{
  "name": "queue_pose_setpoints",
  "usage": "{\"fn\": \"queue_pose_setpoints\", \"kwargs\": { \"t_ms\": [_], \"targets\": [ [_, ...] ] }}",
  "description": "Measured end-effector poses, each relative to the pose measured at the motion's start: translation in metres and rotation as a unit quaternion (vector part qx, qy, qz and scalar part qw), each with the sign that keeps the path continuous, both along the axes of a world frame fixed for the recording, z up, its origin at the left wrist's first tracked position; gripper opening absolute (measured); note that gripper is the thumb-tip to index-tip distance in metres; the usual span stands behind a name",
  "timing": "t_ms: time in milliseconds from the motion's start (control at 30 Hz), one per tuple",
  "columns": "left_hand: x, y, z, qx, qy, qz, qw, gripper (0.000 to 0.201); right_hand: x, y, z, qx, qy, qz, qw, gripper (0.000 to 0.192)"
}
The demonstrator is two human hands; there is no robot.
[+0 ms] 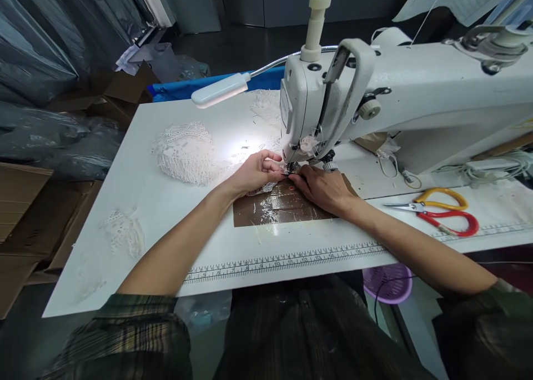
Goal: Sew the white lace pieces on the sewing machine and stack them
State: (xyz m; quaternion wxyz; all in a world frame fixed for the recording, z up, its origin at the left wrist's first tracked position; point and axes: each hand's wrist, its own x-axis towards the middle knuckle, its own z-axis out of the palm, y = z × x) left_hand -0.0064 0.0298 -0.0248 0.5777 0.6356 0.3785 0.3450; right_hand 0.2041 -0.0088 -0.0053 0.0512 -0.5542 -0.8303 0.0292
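Observation:
My left hand [256, 171] pinches a small piece of white lace [261, 189] right at the needle of the white sewing machine [400, 102]. My right hand [322, 188] lies flat on the brown taped patch [275, 208] of the table, its fingertips pressing the same lace by the presser foot [292, 168]. Both hands meet under the machine head. Most of the lace piece is hidden beneath my fingers.
A pile of white lace [185, 152] lies left of the needle, with smaller lace scraps [125, 233] near the table's left edge. Scissors with yellow and red handles [441, 213] rest at the right. A lamp [220, 89] shines on the table. Cardboard boxes [25, 213] stand left, and a purple basket [387, 283] sits below.

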Motion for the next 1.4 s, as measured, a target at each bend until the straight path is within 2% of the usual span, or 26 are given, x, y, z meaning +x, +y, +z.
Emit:
{"fn": "queue_pose_setpoints", "kwargs": {
  "t_ms": [267, 433, 500, 567, 667, 733, 800, 867, 933, 1100, 1300, 1400],
  "targets": [
    [0.003, -0.002, -0.003, 0.013, 0.022, 0.021, 0.999, 0.031, -0.004, 0.005, -0.011, 0.041, 0.024, 0.001, 0.999, 0.045],
    [0.005, -0.003, -0.004, 0.033, 0.043, 0.022, 0.998, 0.030, -0.002, 0.004, -0.004, 0.020, 0.016, -0.006, 1.000, 0.047],
    [0.005, -0.005, -0.003, 0.037, 0.040, 0.018, 0.998, 0.030, 0.003, 0.000, 0.001, 0.009, 0.026, 0.023, 0.999, 0.048],
    [0.004, -0.009, 0.001, 0.045, 0.038, 0.003, 0.998, 0.032, 0.013, -0.007, 0.005, 0.019, 0.044, 0.080, 0.996, 0.050],
    [-0.001, -0.015, 0.014, 0.094, 0.072, -0.037, 0.992, 0.040, 0.035, -0.019, 0.005, 0.050, 0.070, 0.142, 0.986, 0.053],
    [-0.006, -0.019, 0.027, 0.159, 0.125, -0.044, 0.978, 0.040, 0.053, -0.026, 0.002, 0.068, 0.070, 0.124, 0.987, 0.060],
    [-0.011, -0.021, 0.040, 0.229, 0.189, -0.023, 0.955, 0.029, 0.072, -0.028, -0.001, 0.088, 0.043, 0.066, 0.993, 0.066],
    [-0.015, -0.024, 0.052, 0.276, 0.252, -0.006, 0.928, 0.021, 0.088, -0.029, -0.002, 0.105, -0.003, 0.002, 0.994, 0.067],
    [-0.015, -0.027, 0.060, 0.306, 0.300, -0.008, 0.903, 0.022, 0.099, -0.029, -0.001, 0.108, -0.039, -0.027, 0.993, 0.066],
    [0.000, -0.040, 0.064, 0.359, 0.354, -0.066, 0.861, 0.031, 0.113, -0.035, 0.006, 0.078, 0.001, 0.009, 0.997, 0.056],
    [0.024, -0.049, 0.060, 0.389, 0.331, -0.151, 0.846, 0.030, 0.122, -0.042, 0.009, 0.069, 0.047, 0.046, 0.995, 0.051],
    [0.029, -0.054, 0.063, 0.402, 0.348, -0.166, 0.831, 0.028, 0.130, -0.041, 0.006, 0.088, 0.048, 0.029, 0.995, 0.049]
  ]
}}
